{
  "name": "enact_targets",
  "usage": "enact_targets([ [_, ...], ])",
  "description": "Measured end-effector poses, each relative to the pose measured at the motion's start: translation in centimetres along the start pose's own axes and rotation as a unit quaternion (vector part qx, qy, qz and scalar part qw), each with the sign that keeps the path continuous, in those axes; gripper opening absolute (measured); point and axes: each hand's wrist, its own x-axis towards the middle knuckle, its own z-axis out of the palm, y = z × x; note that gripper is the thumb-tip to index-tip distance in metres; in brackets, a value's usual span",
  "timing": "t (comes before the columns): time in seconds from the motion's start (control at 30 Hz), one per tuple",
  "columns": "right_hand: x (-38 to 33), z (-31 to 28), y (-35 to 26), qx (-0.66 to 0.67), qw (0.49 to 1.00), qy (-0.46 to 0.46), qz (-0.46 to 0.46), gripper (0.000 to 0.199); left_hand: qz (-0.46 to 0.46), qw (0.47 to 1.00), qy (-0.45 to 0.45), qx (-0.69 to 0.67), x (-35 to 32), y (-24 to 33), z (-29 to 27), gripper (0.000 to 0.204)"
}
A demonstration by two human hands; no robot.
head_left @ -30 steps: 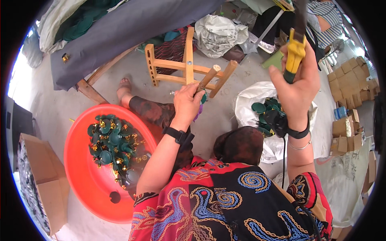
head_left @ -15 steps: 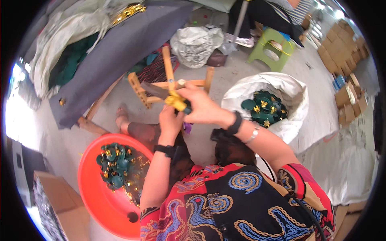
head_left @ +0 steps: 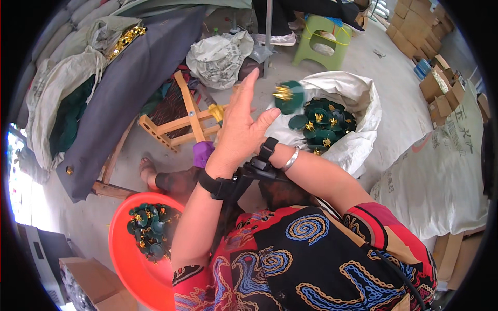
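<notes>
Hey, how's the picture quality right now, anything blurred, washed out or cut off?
In the head view, the green disc just off the left hand is streaked by motion blur, while the piled discs in the white sack look clearer; also in the head view, glare bleaches the far left edge, and the fisheye's black border cuts off the corners.

Large dark characters are borne by the upper part of a standing white sack [head_left: 433, 189] at three o'clock; smaller print is carried by a crumpled white sack [head_left: 218, 58] between eleven and twelve, too faint to be read.
</notes>
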Motion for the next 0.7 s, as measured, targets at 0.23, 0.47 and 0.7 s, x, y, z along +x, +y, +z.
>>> enact_targets([
  [0.23,0.7,-0.3,-3.8,-0.632,0.775,-0.02,0.026,0.047,-0.114,0.964,0.188,0.148,-8.4,-7.2,-13.8,0.035],
  [0.47,0.3,3.1,-3.7,-0.488,0.862,-0.054,0.125,0.039,-0.432,0.74,0.234,0.46,-35.6,-9.0,-27.3,0.024],
  [0.7,-0.3,3.8,-1.6,-0.484,0.859,-0.067,0.15,0.048,-0.507,0.716,0.111,0.466,-39.6,-13.2,-19.0,0.036],
])
